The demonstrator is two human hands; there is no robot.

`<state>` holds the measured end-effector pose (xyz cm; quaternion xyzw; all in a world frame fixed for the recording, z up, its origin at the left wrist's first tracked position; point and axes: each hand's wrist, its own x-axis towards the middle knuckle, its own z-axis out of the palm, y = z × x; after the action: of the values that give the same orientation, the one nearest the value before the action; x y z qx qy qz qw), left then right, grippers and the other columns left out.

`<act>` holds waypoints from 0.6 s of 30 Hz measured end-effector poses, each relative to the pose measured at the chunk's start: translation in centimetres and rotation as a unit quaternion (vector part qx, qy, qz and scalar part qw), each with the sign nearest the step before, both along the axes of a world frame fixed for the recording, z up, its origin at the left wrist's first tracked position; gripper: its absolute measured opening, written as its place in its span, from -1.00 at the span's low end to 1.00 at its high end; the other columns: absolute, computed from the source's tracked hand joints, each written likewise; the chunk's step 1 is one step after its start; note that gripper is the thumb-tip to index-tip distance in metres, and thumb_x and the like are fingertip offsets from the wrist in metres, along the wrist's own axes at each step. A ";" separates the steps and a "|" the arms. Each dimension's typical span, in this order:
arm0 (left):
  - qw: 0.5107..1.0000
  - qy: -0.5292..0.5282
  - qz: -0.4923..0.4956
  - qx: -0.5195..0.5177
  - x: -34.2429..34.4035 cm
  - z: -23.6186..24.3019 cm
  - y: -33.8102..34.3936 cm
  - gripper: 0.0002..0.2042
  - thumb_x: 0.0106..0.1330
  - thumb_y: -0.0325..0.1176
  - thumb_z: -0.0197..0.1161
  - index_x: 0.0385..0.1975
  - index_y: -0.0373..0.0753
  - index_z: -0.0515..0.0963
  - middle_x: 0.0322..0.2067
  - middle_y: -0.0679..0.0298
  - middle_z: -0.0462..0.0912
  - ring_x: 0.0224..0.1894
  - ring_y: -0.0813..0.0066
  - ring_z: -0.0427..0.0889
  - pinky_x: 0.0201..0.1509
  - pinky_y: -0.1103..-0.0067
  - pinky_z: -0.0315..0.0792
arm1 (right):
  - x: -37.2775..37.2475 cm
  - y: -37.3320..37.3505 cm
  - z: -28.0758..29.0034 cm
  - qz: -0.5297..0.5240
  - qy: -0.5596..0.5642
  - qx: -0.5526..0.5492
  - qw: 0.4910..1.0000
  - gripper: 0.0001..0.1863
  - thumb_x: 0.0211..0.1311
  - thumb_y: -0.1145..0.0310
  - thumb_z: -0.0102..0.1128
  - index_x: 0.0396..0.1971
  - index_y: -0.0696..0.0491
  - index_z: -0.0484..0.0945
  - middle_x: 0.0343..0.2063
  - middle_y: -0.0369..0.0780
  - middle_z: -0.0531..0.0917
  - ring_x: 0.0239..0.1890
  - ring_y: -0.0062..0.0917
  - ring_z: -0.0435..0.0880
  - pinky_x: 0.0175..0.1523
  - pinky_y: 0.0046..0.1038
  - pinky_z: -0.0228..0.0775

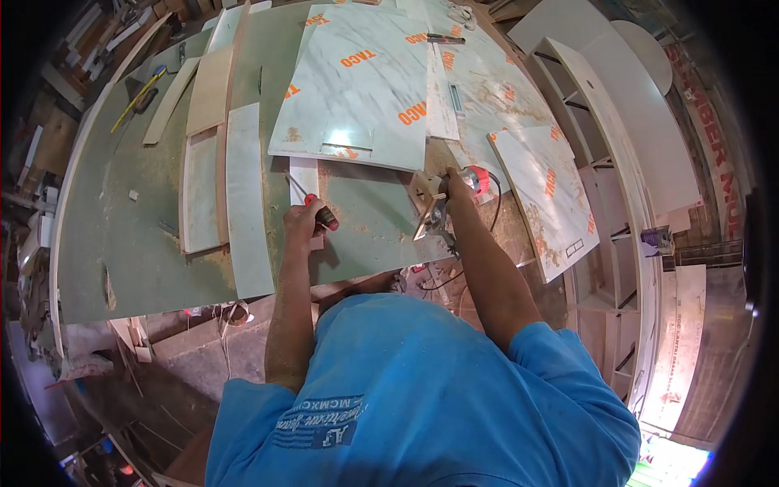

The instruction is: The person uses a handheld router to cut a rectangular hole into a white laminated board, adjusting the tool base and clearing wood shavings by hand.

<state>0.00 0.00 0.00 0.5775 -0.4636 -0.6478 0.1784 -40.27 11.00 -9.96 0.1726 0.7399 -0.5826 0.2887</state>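
My left hand (303, 221) is closed round a screwdriver (325, 214) with a red and black handle. Its thin shaft points away to the upper left, over a narrow white strip (304, 180). My right hand (457, 185) grips a corded power tool (477, 180) with a red housing and shiny metal parts, near the table's front edge. What kind of tool it is cannot be made out, as my hand and forearm cover part of it. Just beyond both hands lies a large marble-patterned panel (357, 81) with orange print.
Sawdust and offcuts lie on the green worktable (105, 243). Long boards (247, 195) rest to the left, near a yellow tape measure (138, 99). A smaller marbled panel (548, 199) lies right, beside a white cabinet frame (608, 187). The tool's black cord (497, 213) loops beside my right arm.
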 end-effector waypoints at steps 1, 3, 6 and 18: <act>0.999 0.050 0.016 -0.010 -0.2 0.0 0.4 -0.60 0.24 -0.10 0.36 -0.31 -0.43 0.64 -0.54 0.15 0.71 -0.61 0.46 0.67 -0.51 0.57 0.56 | -0.2 0.3 0.4 0.005 0.001 0.010 1.000 -0.44 0.16 0.11 0.52 0.00 0.16 0.53 -0.24 -0.10 0.69 -0.31 -0.31 0.75 -0.15 -0.24 0.68; 0.995 0.091 0.024 -0.039 0.7 1.4 -1.0 -0.61 0.21 -0.12 0.37 -0.40 -0.45 0.64 -0.59 0.14 0.68 -0.68 0.48 0.62 -0.59 0.55 0.49 | 0.8 -1.3 0.4 0.004 -0.007 0.001 1.000 -0.44 0.16 0.11 0.52 -0.01 0.17 0.54 -0.25 -0.10 0.69 -0.33 -0.31 0.75 -0.16 -0.25 0.67; 0.993 0.107 0.031 -0.031 1.2 3.4 0.2 -0.62 0.21 -0.12 0.37 -0.33 -0.41 0.63 -0.55 0.19 0.67 -0.61 0.50 0.64 -0.54 0.57 0.50 | 1.3 -0.9 0.1 0.026 -0.034 -0.005 0.999 -0.57 0.17 0.12 0.51 -0.16 0.12 0.59 -0.36 -0.17 0.68 -0.41 -0.37 0.71 -0.24 -0.26 0.64; 0.988 0.151 0.037 -0.025 4.0 7.5 0.9 -0.52 0.21 -0.08 0.43 -0.07 -0.37 0.55 -0.39 0.24 0.69 -0.46 0.55 0.66 -0.42 0.59 0.52 | 4.5 -0.1 6.5 0.088 -0.079 -0.037 0.992 -0.66 0.27 -0.05 0.39 -0.35 -0.06 0.63 -0.50 -0.29 0.65 -0.59 -0.45 0.61 -0.42 -0.32 0.56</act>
<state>3.97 0.86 7.50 0.4853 -0.4253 -0.7089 0.2846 -35.75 10.86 -3.45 0.1418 0.7049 -0.5665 0.4025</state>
